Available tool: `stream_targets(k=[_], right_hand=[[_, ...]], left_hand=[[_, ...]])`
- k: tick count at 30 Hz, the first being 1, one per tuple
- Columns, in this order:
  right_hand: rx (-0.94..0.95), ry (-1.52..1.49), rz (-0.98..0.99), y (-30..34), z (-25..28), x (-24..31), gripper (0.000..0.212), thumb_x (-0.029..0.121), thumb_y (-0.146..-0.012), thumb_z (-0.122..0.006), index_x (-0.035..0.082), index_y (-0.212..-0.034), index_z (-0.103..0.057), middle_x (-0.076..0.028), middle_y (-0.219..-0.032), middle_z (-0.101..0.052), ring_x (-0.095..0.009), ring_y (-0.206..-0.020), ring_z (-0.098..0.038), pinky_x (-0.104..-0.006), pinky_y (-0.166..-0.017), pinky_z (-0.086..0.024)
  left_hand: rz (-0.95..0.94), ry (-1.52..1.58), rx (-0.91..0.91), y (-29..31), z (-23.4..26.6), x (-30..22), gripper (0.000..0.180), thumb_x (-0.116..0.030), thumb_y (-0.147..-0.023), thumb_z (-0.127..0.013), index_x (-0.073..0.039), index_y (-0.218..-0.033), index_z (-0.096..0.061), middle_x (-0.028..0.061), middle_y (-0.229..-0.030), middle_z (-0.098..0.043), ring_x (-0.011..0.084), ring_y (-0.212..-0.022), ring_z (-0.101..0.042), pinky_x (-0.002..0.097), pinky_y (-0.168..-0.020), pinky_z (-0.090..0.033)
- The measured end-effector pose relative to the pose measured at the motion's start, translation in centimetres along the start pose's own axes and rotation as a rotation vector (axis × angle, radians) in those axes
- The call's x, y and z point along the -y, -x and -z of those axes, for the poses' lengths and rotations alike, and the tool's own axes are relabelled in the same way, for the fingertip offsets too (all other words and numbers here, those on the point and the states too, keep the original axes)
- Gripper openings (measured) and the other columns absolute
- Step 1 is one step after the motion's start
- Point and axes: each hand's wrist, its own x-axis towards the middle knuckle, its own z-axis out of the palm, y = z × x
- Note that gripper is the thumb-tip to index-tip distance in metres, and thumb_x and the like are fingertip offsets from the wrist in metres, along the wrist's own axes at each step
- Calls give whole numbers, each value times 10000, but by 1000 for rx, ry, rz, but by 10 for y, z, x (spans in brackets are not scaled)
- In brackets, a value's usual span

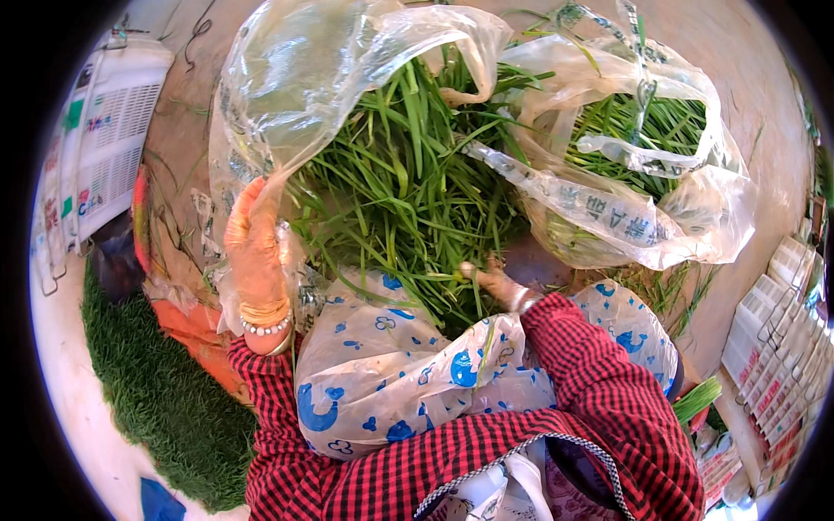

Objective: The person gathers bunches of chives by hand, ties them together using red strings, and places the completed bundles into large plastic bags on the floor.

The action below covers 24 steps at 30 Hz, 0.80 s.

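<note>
A large clear plastic bag lies in front of me, its mouth spread wide and full of long, flat green leaves that look like garlic chives. My left hand, in an orange glove with a beaded bracelet at the wrist, grips the bag's left edge, fingers closed on the film. Bare, with a silver bangle, my right hand is at the near right side of the heap. Its fingers close round some of the chives and are partly hidden among them. A whitish plastic sheet with blue prints covers my lap beneath the heap.
To the right stands a second clear bag holding more green leaves. White crates are at the far left, and more crates at the right. A dark green grass-like mat lies left of an orange sheet. Loose leaves litter the floor.
</note>
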Motion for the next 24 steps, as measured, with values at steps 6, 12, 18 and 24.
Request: stream_targets(k=[6, 12, 18, 24], right_hand=[[97, -850, 89, -67, -44, -29, 1265, 632, -730, -752, -32, -1512, -12, -285, -1560, -81, -383, -1460, -83, -365, -1170, -244], [-387, 197, 316, -17, -8, 0, 468, 173, -797, -783, -24, -1190, -621, -150, -1070, -712, -261, -959, -664, -376, -909, -499], [-202, 1050, 317, 125, -35, 162, 507, 186, -791, -723, 10, -1248, -591, -219, -1073, -693, -347, -979, -675, -417, -894, -512], [-15, 1176, 944, 100, -139, 329, 391, 259, -843, -631, -13, -1124, -623, -227, -992, -678, -358, -906, -666, -450, -806, -538]], left_hand=[[145, 31, 85, 3, -5, -3, 351, -52, -939, -561, 12, -1283, -587, -20, -1004, -639, 6, -698, -502, 162, -586, -411], [27, 222, 38, 11, 9, -5, 298, -70, -964, -528, -3, -1240, -617, -76, -884, -602, -22, -627, -421, 157, -518, -328], [15, 281, 113, 34, 15, -62, 258, -79, -970, -542, 13, -1190, -640, -93, -875, -595, -28, -658, -396, 154, -557, -318], [-439, -70, 35, 63, 37, -100, 278, -49, -940, -531, 43, -1174, -649, 58, -1057, -680, 111, -877, -624, 243, -788, -483]])
